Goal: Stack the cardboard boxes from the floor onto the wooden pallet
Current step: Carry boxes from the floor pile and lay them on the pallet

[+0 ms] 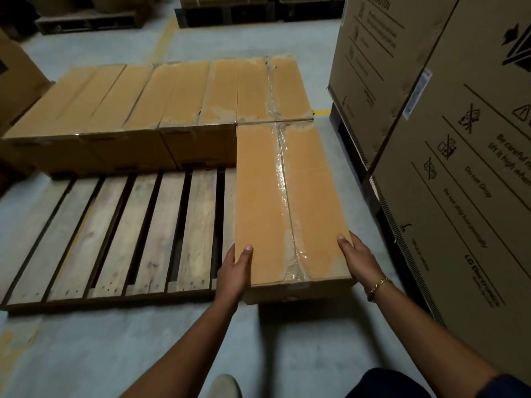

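Gripping the near end of a long cardboard box (267, 196), the left hand (233, 272) and the right hand (359, 261) are each clamping one of its near corners. The thumbs are lying flat on the top face while the other fingers are curling down the side walls, where I cannot tell how they are spread. The box is lying lengthwise over the right end of the wooden pallet (115, 234), its far end butting against the row of boxes (149, 99) that is filling the pallet's far half. Whether its near end is resting fully on the slats or hanging a little past the pallet's near edge is hard to judge from this angle. It is looking stiff and, judging by the easy two-handed hold, probably not heavy. The tape seam (283, 179) along its top is wrinkling and peeling, so the side walls near the corners are offering the safer purchase. Just right of the pallet, tall printed cartons (459, 173) are standing close, leaving the right hand only a narrow gap. The pallet's bare near-left slats and the floor (161, 354) on its near side are giving open room for moving.
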`<state>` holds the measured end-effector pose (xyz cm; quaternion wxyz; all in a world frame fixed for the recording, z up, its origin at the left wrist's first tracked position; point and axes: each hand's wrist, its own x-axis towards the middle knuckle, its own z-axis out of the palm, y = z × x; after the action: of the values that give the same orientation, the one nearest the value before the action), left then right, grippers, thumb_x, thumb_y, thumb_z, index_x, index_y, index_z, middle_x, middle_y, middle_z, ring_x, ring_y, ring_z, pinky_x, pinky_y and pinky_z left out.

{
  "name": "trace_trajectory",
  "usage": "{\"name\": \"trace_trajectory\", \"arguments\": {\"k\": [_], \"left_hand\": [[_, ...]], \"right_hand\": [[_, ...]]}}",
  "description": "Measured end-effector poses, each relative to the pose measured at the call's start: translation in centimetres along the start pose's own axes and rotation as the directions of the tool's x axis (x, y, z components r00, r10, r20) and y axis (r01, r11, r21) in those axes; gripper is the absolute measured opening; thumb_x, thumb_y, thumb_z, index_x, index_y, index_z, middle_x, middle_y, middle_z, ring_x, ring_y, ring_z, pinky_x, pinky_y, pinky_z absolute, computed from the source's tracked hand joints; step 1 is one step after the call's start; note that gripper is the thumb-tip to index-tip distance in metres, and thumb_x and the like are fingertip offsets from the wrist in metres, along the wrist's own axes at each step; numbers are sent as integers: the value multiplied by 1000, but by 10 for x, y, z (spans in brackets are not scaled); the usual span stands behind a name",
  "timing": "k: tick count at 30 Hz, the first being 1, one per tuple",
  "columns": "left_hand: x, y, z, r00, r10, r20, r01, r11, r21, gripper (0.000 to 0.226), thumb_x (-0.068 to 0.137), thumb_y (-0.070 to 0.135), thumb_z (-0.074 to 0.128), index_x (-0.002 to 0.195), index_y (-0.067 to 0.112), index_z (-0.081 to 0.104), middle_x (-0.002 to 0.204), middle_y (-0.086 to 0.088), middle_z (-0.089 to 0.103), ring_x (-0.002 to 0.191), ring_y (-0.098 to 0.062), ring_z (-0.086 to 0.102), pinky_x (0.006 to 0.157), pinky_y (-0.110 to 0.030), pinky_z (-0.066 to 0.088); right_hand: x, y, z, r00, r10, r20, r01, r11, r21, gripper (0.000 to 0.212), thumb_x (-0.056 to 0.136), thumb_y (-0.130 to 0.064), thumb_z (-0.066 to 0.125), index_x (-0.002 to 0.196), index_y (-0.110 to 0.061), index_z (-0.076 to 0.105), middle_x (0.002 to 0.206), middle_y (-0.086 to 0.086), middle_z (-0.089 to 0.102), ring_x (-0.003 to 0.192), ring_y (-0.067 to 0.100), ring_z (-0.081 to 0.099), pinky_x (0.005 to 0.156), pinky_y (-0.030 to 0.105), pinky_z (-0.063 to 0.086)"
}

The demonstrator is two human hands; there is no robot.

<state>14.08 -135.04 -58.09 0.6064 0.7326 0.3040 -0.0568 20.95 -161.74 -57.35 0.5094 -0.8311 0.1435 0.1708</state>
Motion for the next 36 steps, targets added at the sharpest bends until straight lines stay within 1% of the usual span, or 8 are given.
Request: {"name": "trace_trajectory", "arguments": {"k": [4, 7, 12, 17, 20, 26, 31, 36], "left_hand": [[8, -6, -7, 997, -53, 59, 55, 998, -39, 60, 97, 62, 50, 145, 27, 48, 134, -3, 60, 118, -25, 58, 104, -52, 47], [11, -18, -13, 978, -145, 150, 178, 955, -236, 60, 96, 71, 39, 136, 30, 59, 122, -5, 70, 112, -29, 65, 99, -57, 50], [20, -65, -15, 936, -312, 162, 342, 916, -209, 62, 96, 73, 33, 140, 34, 49, 129, -7, 60, 122, -33, 55, 108, -64, 38], [25, -92, -5, 899, -388, 204, 427, 879, -211, 59, 101, 65, 27, 144, 30, 45, 137, -10, 54, 125, -30, 53, 106, -66, 38], [26, -96, 1, 902, -379, 208, 425, 866, -263, 52, 103, 60, 26, 141, 31, 45, 130, -9, 56, 123, -32, 54, 108, -66, 38], [22, -99, 4, 906, -372, 201, 419, 856, -303, 42, 105, 54, 30, 136, 32, 48, 121, -4, 58, 123, -31, 53, 110, -64, 37], [18, -96, 13, 904, -382, 191, 426, 842, -331, 35, 108, 46, 32, 134, 30, 47, 125, -6, 56, 122, -31, 52, 107, -57, 43], [20, -99, 15, 912, -370, 179, 409, 859, -309, 43, 107, 46, 36, 144, 27, 44, 133, -10, 54, 125, -32, 51, 106, -61, 44]], "right_hand": [[0, 10, -11, 986, 140, 95, -162, 944, 288, 47, 99, -60, 40, 125, -27, 62, 122, -5, 66, 112, 17, 61, 99, 40, 49], [2, 34, -12, 963, 230, 140, -266, 895, 357, 36, 101, -59, 36, 110, -34, 60, 111, -11, 63, 103, 11, 58, 93, 38, 44], [10, 94, 12, 919, 347, 185, -389, 875, 288, 40, 104, -51, 33, 136, -31, 47, 143, 3, 52, 132, 27, 48, 113, 54, 32], [22, 111, 26, 922, 349, 166, -385, 858, 340, 27, 106, -38, 34, 131, -32, 43, 138, 1, 48, 136, 27, 43, 112, 56, 33], [27, 115, 34, 919, 370, 133, -392, 833, 390, 16, 107, -32, 36, 109, -28, 51, 125, 5, 53, 120, 27, 50, 109, 57, 39], [26, 120, 44, 913, 387, 127, -399, 784, 475, 22, 107, -22, 39, 92, -29, 54, 115, 6, 56, 111, 27, 50, 104, 51, 42], [28, 128, 38, 922, 368, 123, -384, 819, 427, 24, 107, -23, 35, 94, -32, 53, 98, -3, 57, 111, 27, 48, 108, 59, 39], [29, 127, 35, 925, 352, 143, -378, 818, 434, 18, 107, -25, 36, 115, -28, 52, 124, 3, 52, 127, 34, 46, 102, 65, 40]]}}
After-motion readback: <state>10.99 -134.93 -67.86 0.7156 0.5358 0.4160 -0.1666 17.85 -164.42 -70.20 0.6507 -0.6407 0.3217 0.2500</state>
